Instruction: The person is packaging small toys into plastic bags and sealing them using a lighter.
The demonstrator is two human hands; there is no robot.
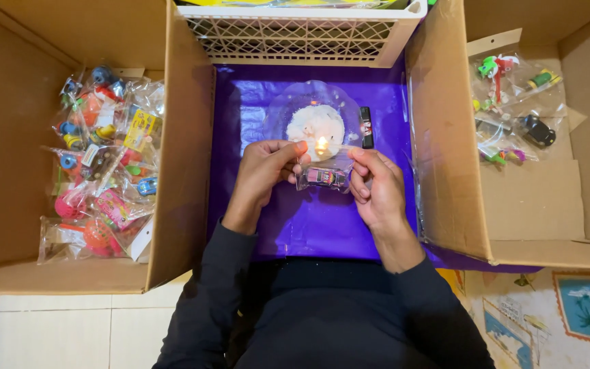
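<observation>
Both hands meet over a purple sheet (295, 219) spread between two cardboard boxes. The left hand (264, 171) pinches the left top corner of a small clear plastic bag (322, 178), and the right hand (373, 184) grips its right top corner, so the bag hangs stretched between them with a little pink toy car (324, 177) inside. The bag's top edge sits right at a small candle flame (321, 145), which burns on a white lump of wax (315, 124) resting in a clear glass dish (278, 109) just beyond the hands. A dark lighter (367, 127) lies just to the right of the dish on the sheet. Further away stands a white lattice crate (295, 37). The open cardboard box on the left (182, 137) holds a heap of bagged colourful toys (104, 164); the cardboard box on the right (445, 137) holds a few more bagged toys (513, 109), among them a black toy car (537, 130). The person wears dark sleeves (220, 301).
</observation>
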